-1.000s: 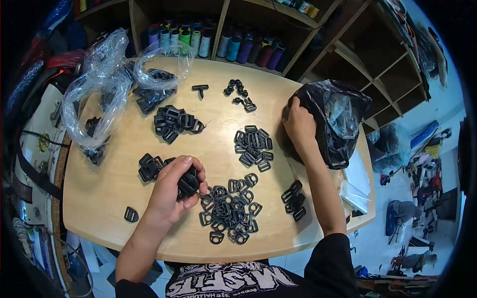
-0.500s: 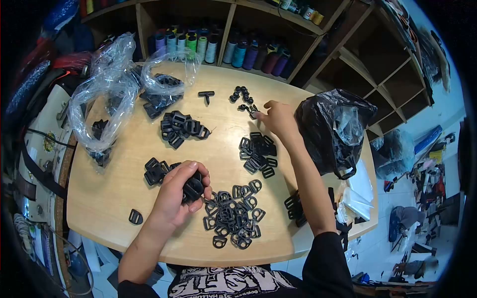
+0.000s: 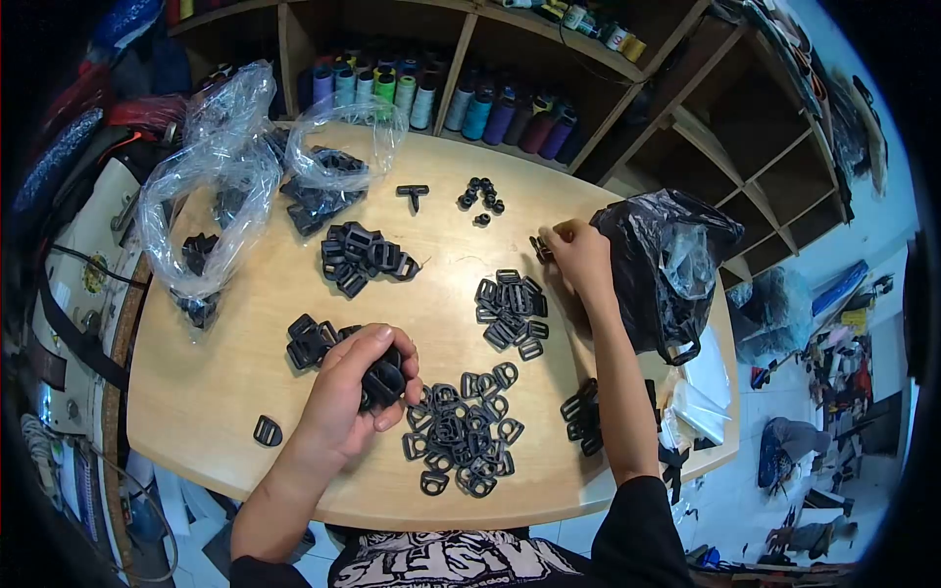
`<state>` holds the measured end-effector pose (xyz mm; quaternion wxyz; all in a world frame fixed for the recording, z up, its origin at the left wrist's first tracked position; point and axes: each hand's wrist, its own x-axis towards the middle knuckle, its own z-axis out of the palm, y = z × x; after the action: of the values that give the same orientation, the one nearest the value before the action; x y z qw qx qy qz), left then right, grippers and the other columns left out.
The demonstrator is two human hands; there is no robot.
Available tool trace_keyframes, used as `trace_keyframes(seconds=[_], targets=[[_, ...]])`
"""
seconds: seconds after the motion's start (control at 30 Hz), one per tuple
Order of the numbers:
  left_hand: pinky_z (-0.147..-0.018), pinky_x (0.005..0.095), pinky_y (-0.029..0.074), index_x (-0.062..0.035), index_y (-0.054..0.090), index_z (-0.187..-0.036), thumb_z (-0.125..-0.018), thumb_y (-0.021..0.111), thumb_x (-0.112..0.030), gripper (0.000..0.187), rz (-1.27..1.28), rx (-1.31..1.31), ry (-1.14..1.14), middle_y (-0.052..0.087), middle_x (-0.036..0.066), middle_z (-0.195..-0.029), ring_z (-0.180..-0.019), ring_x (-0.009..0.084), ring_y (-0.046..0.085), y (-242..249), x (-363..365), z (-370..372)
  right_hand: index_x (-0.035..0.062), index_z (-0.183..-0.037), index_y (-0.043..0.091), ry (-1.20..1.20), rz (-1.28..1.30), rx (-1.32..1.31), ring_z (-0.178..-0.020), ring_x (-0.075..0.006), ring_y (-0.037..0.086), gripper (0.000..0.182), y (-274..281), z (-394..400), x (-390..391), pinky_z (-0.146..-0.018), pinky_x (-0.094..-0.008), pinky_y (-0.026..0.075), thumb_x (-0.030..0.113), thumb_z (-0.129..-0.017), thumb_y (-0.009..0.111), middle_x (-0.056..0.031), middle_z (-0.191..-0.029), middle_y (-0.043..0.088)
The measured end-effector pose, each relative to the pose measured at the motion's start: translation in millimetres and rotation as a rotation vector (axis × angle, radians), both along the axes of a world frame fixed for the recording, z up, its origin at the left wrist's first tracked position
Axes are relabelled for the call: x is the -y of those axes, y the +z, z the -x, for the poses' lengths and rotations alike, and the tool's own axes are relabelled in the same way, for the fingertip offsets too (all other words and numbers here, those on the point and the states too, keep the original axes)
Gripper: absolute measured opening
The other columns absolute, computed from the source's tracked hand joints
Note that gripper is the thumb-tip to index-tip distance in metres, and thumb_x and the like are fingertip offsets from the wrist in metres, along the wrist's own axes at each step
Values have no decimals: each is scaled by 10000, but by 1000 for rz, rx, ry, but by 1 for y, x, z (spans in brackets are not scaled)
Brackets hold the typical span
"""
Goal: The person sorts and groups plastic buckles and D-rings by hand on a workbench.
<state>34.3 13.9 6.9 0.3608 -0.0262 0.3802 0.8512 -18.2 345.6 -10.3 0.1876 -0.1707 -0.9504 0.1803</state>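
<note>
My left hand [image 3: 363, 382] is curled around several black plastic buckles [image 3: 384, 380], partly hidden by the fingers. It is above the table beside a pile of buckles [image 3: 309, 338] and a heap of D-shaped rings [image 3: 456, 431]. At the right side, my right hand [image 3: 580, 257] pinches a small black plastic piece [image 3: 542, 249], whose exact kind I cannot make out. Left of that hand lie small round black cord locks [image 3: 480, 192], with one cord lock [image 3: 481, 220] apart from the cluster. Below it sits a pile of strap sliders [image 3: 512, 309].
A black plastic bag [image 3: 647, 265] stands right of my right hand. Clear bags [image 3: 211, 216] with black parts lie at the left. More sliders [image 3: 358, 257], a T-shaped piece [image 3: 413, 195] and a single slider [image 3: 268, 430] lie on the table [image 3: 216, 392]. Thread spools [image 3: 477, 116] fill the shelf behind.
My right hand has moved right and slightly down, away from the cord locks, carrying the small black piece towards the black bag. My left hand keeps its hold on the buckles.
</note>
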Motion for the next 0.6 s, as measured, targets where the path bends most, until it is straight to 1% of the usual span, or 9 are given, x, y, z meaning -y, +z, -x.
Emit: trace_keyframes(seconds=[0.1, 0.13, 0.2, 0.23, 0.4, 0.47, 0.5, 0.53, 0.6], targets=[[-297, 192, 333, -36, 537, -901, -962, 458, -261, 247, 9, 5, 15, 551, 104, -803, -620, 189, 595, -1, 1, 2, -66, -936, 650, -87, 814, 187, -676, -168, 598, 404, 3, 23, -1, -580, -276, 491, 332, -877, 618, -103, -774, 625], [-297, 192, 333, -36, 537, -901, -962, 458, -261, 247, 10, 2, 17, 551, 104, -803, -620, 189, 595, -1, 1, 3, -66, -936, 650, -83, 814, 185, -676, -168, 598, 404, 1, 34, -7, -580, -276, 491, 332, -877, 618, -103, -774, 625], [-348, 206, 350, -30, 546, -916, -958, 456, -260, 251, -17, 8, 5, 566, 84, -791, -605, 160, 598, -1, 2, 3, -50, -922, 608, 97, 1345, 239, -637, -128, 550, 296, 10, 49, -5, -508, -205, 449, 243, -914, 568, -56, -743, 561], [-348, 206, 350, -30, 546, -916, -958, 456, -260, 251, -18, 8, 8, 566, 84, -791, -605, 160, 598, 0, 3, 3, -40, -891, 575, 19, 1314, 235, -662, -123, 571, 172, 16, 56, -4, -489, -182, 446, 126, -920, 538, -72, -738, 544], [-346, 209, 351, -29, 545, -920, -958, 453, -260, 251, -38, 11, 15, 566, 85, -796, -610, 166, 601, 1, 5, 5, -72, -889, 585, 120, 1253, 229, -685, -166, 622, 89, 5, 82, -14, -546, -224, 498, 5, -860, 553, -103, -741, 586], [-325, 203, 348, -35, 544, -913, -960, 457, -265, 251, -40, 21, 25, 558, 92, -800, -615, 175, 596, 1, 5, 5, -100, -922, 606, 177, 823, 156, -733, -181, 654, 157, -6, 82, -11, -621, -276, 529, 18, -822, 577, -137, -761, 640], [-304, 196, 346, -40, 543, -906, -961, 461, -270, 250, -44, 27, 28, 550, 99, -803, -619, 185, 592, 1, 5, 5, -103, -972, 618, 140, 474, 139, -808, -264, 681, 238, -11, 78, -6, -721, -350, 536, 54, -795, 595, -217, -816, 672], [-304, 196, 346, -40, 543, -906, -961, 461, -270, 250, -45, 27, 31, 550, 99, -803, -619, 185, 592, 1, 5, 5, -103, -972, 618, 143, 474, 140, -808, -264, 681, 238, -15, 72, -2, -721, -350, 536, 54, -795, 595, -217, -816, 672], [-306, 195, 343, -38, 547, -911, -959, 466, -271, 252, -36, 30, 25, 556, 99, -795, -613, 186, 589, 1, 5, 4, -82, -1008, 621, 172, -56, 74, -861, -357, 662, 280, -21, 62, 8, -781, -389, 522, 86, -785, 594, -284, -897, 651]])
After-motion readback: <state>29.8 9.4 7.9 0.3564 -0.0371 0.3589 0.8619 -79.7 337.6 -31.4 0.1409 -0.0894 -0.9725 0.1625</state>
